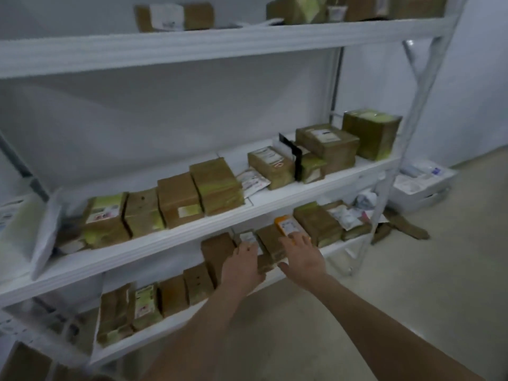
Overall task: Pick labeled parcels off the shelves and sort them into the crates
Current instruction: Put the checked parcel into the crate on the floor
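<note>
A person stands at a white rack (428, 78) and reaches both bare arms down to the lower shelf (165, 328). The picture is a bit blurry.

The left hand (242, 266) lies on top of the brown parcels there. Its fingertips touch a small parcel with a white label (247, 238). The fingers bend down a little, but I cannot tell if they grip anything.

The right hand (303, 257) is spread wide with the thumb out to the side. Its fingertips rest on the near end of an orange parcel (287, 225) that has a white label on top. It holds nothing. A plain brown parcel (270, 243) sits between the 2 hands.

More brown parcels stand in a line on the lower shelf, to the left of the hands. On the middle shelf (165, 248) there is a row of brown parcels (178, 199), some with yellow-green tape and white labels. The top shelf (192, 48) has a few more boxes.

On the grey floor (412, 298), past the right end of the rack, sits a white container (420, 193) with pale packets in it.
</note>
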